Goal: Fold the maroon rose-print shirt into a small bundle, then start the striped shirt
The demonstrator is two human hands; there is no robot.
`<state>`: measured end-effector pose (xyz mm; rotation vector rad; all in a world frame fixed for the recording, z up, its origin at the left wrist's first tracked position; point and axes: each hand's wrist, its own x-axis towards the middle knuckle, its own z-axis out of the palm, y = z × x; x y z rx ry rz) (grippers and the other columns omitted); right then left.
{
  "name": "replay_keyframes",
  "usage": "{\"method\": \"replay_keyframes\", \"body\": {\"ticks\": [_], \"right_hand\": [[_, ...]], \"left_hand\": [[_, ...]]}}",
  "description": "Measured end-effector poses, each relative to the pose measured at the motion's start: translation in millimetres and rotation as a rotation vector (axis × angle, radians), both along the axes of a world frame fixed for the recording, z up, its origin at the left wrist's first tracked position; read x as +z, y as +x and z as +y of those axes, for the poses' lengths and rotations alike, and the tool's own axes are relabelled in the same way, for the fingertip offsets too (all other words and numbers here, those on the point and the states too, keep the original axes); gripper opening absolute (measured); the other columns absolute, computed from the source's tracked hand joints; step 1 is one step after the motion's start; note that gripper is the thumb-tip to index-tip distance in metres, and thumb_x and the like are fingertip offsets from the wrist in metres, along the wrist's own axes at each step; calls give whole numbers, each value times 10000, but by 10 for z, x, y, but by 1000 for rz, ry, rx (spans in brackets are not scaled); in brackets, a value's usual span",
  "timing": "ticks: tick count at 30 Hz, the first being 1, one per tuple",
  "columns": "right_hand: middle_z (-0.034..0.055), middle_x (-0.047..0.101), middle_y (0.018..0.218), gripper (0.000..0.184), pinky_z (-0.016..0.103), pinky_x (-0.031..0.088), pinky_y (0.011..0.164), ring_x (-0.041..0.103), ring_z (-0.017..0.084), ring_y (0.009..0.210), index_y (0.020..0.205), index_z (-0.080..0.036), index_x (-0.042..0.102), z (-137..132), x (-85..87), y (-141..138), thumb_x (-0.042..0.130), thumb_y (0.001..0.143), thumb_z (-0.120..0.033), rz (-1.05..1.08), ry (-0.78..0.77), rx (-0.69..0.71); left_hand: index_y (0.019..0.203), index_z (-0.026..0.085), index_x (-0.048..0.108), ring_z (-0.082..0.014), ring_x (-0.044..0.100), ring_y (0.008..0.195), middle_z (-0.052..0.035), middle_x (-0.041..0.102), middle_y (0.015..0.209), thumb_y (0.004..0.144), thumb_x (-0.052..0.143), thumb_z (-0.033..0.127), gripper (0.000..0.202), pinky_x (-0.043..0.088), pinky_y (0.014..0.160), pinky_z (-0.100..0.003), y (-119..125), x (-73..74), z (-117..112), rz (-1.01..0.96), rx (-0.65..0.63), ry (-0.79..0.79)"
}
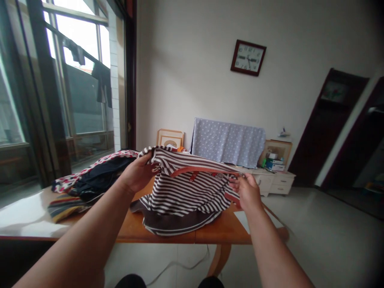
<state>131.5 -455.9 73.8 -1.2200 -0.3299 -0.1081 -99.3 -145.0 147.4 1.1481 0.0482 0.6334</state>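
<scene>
A brown-and-white striped shirt (186, 196) with an orange-red neckband hangs between my two hands, its dark hem resting on the wooden table (231, 226). My left hand (139, 172) is closed on the cloth at the shirt's upper left, near a shoulder. At the upper right, my right hand (247, 190) pinches the opposite side of the fabric. The upper edge is stretched between the hands, and the lower part lies in loose folds. Parts of the fingers are hidden by the cloth.
A pile of folded clothes (102, 176), dark and patterned, lies on the table's left. Behind the table are a low white cabinet (279, 184), a dotted grey-blue cloth (228, 142) over a wide object, and picture frames (170, 138). A cable (177, 263) runs across the floor.
</scene>
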Motion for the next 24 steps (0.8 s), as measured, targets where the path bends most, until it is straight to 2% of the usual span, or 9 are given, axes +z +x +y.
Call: {"method": "replay_keyframes", "body": {"ticks": [4, 7, 9, 11, 15, 18, 20, 22, 24], "right_hand": [[10, 734, 950, 477, 229, 498, 589, 725, 179, 756, 1160, -246, 547, -13, 283, -164, 720, 767, -453, -126, 180, -49], [-30, 692, 828, 348, 242, 503, 574, 666, 140, 631, 1058, -239, 574, -80, 336, -300, 692, 787, -424, -162, 244, -99], [-72, 610, 677, 256, 222, 453, 480, 549, 105, 482, 968, -240, 581, -150, 321, -387, 668, 798, -411, -122, 250, -100], [-89, 526, 573, 223, 205, 362, 385, 436, 96, 393, 911, -244, 586, -227, 281, -454, 656, 805, -427, -47, 177, -24], [-48, 564, 583, 244, 200, 333, 376, 476, 119, 439, 853, -216, 628, -304, 133, -424, 701, 787, -439, 39, -155, 305], [-17, 612, 635, 246, 191, 350, 409, 516, 120, 499, 809, -186, 655, -157, 14, -193, 725, 778, -420, 16, -352, 465], [12, 676, 732, 292, 205, 417, 453, 581, 140, 567, 884, -180, 686, 61, -8, 20, 726, 781, -450, -32, -361, 426], [50, 735, 977, 427, 278, 558, 688, 688, 188, 805, 1089, -205, 675, 324, 15, 220, 741, 775, -488, -107, -199, 342], [79, 680, 1271, 635, 375, 525, 972, 649, 233, 1159, 1321, -260, 579, 562, 28, 368, 761, 762, -500, -191, -113, 317]], "left_hand": [[1112, 196, 694, -226, 677, 965, -51, 732, 939, 931, 595, 444, 323, 545, 853, -350, -61, 263, -132, -144, 4, 45], [1031, 196, 701, -210, 671, 905, -30, 724, 872, 934, 602, 441, 281, 545, 787, -309, -166, 292, -165, -112, 121, 70], [988, 184, 711, -200, 661, 841, -28, 723, 845, 911, 641, 437, 274, 544, 755, -299, -283, 249, -173, -37, 159, 86], [971, 163, 735, -214, 664, 827, -47, 737, 858, 866, 699, 428, 288, 549, 774, -320, -424, 170, -178, 60, 102, 134], [909, 159, 783, -274, 690, 891, -96, 768, 938, 810, 761, 430, 290, 545, 841, -366, -590, -77, -117, 287, -134, 356], [937, 165, 790, -293, 694, 941, -117, 769, 1015, 841, 719, 492, 348, 538, 857, -383, -399, -257, 43, 419, -233, 429], [1005, 171, 776, -302, 684, 1028, -121, 758, 1096, 839, 701, 550, 421, 536, 869, -375, -113, -296, 174, 415, -154, 392], [1166, 200, 729, -295, 646, 1162, -111, 722, 1238, 859, 643, 616, 524, 519, 930, -368, 214, -263, 286, 271, -6, 368], [1312, 237, 649, -289, 587, 1277, -101, 660, 1369, 889, 542, 686, 627, 496, 1000, -382, 480, -213, 366, 155, 85, 370]]}}
